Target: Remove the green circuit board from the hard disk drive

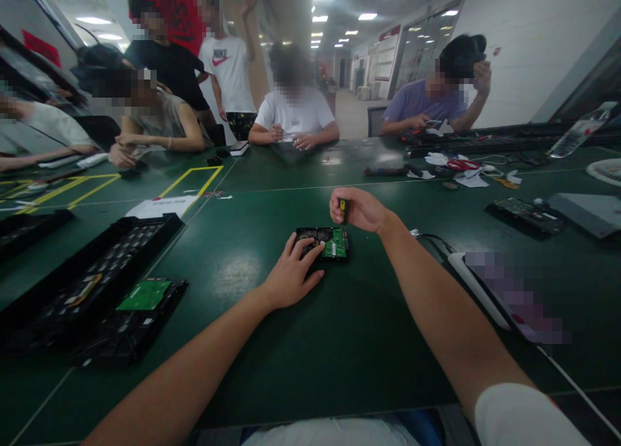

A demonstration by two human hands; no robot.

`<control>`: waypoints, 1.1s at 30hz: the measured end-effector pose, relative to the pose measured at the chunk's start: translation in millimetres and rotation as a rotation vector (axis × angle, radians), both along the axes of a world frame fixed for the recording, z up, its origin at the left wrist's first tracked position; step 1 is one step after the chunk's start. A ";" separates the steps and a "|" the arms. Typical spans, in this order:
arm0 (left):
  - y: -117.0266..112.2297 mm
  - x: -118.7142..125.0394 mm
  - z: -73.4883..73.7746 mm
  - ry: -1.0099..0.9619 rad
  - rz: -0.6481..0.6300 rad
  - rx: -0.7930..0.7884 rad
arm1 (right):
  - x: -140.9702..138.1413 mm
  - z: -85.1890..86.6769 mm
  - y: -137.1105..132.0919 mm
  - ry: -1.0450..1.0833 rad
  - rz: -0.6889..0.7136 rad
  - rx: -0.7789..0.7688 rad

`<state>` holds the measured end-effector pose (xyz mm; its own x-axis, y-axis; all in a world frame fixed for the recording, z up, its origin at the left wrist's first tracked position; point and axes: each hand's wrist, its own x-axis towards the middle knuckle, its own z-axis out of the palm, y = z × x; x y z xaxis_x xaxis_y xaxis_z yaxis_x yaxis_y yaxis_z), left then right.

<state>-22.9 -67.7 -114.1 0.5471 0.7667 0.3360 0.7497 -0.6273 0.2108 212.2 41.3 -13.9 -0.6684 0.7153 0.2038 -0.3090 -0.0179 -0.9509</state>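
Observation:
A hard drive (324, 244) with a green circuit board facing up lies on the dark green table (272, 317) in front of me. My left hand (292, 276) rests on its near left corner, fingers spread flat and pressing it down. My right hand (356, 209) is closed in a fist around a screwdriver (342, 207) with a yellow and black handle, held upright over the drive's far right edge.
Black trays (87, 284) lie at my left, one carrying a green board (144, 295). A white power strip (478, 284) and cable lie at my right. Further right lie another drive (526, 214), tools and scissors (460, 165). Several people sit or stand along the far edge.

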 end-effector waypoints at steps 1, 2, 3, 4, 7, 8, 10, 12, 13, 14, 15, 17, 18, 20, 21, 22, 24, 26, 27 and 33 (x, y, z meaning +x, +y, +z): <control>0.2 -0.2 -0.2 0.003 -0.001 0.002 | 1.1 0.0 0.3 0.006 -0.005 0.007; 0.3 -0.3 -0.3 0.006 -0.003 0.005 | 1.9 0.0 0.5 0.011 -0.012 0.012; 0.4 -0.4 -0.4 0.008 -0.005 0.009 | 2.6 0.1 0.6 0.014 -0.021 0.015; 0.5 -0.5 -0.5 0.010 -0.006 0.011 | 3.1 0.5 0.4 0.014 -0.032 0.015; 0.1 -0.2 0.1 0.003 -0.005 0.009 | 4.4 2.5 -0.6 -0.003 -0.043 0.009; -0.1 -0.1 0.4 0.000 -0.004 0.008 | 4.9 3.5 -1.0 -0.013 -0.038 0.010; -0.4 0.3 1.1 -0.002 -0.009 0.010 | 6.0 5.3 -1.5 -0.038 -0.022 0.019; -0.4 0.5 1.3 -0.002 -0.016 0.015 | 6.5 6.9 -1.7 -0.068 0.000 0.022; -0.4 0.6 1.3 -0.002 -0.018 0.017 | 6.4 7.4 -1.8 -0.079 0.013 0.018; -0.3 0.5 1.1 -0.003 -0.018 0.019 | 6.0 7.9 -1.8 -0.086 0.025 0.011; -0.2 0.5 0.9 -0.003 -0.016 0.018 | 5.4 8.3 -2.0 -0.091 0.036 -0.001; 0.0 0.4 0.4 -0.008 -0.011 0.013 | 3.6 8.9 -2.5 -0.096 0.050 -0.030; -0.1 0.3 0.3 -0.011 -0.008 0.010 | 2.7 9.1 -2.8 -0.097 0.049 -0.040; -0.2 0.3 0.3 -0.018 -0.004 0.005 | 1.5 9.4 -3.5 -0.094 0.031 -0.037; -0.3 0.3 0.5 -0.019 -0.004 0.003 | 1.4 9.4 -3.6 -0.091 0.017 -0.024; -0.3 0.2 0.6 -0.019 -0.006 0.005 | 1.5 9.3 -3.6 -0.087 0.003 -0.006; -0.3 0.1 0.6 -0.016 -0.011 0.011 | 2.3 8.9 -3.2 -0.086 -0.019 0.034; -0.1 -0.2 0.2 -0.013 -0.011 0.017 | 3.2 8.3 -2.4 -0.091 -0.027 0.063; 0.0 -0.3 -0.2 -0.012 -0.010 0.018 | 3.6 7.9 -1.9 -0.093 -0.027 0.071; 1.0 -0.6 -1.9 -0.010 -0.017 0.028 | 3.9 7.4 -0.5 -0.069 0.018 0.055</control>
